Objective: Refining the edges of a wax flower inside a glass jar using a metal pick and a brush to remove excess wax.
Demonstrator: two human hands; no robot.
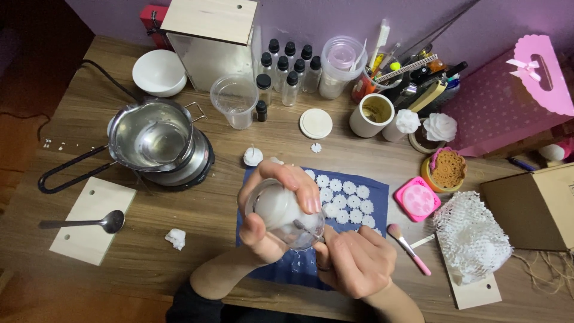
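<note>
My left hand (272, 212) grips a small clear glass jar (286, 216) with white wax inside, tilted on its side above a dark blue mat (371, 194). My right hand (356, 260) holds a thin metal tool (305, 227) whose tip reaches into the jar's mouth. Several small white wax flowers (344, 200) lie in rows on the mat, just right of the jar.
A steel pouring pot (152, 140) sits on a hot plate at left. A spoon (89, 223) rests on a wooden board. Around them stand a white bowl (158, 72), a plastic cup (235, 100), small bottles (287, 69), a pink brush (408, 248) and a cardboard box (532, 206).
</note>
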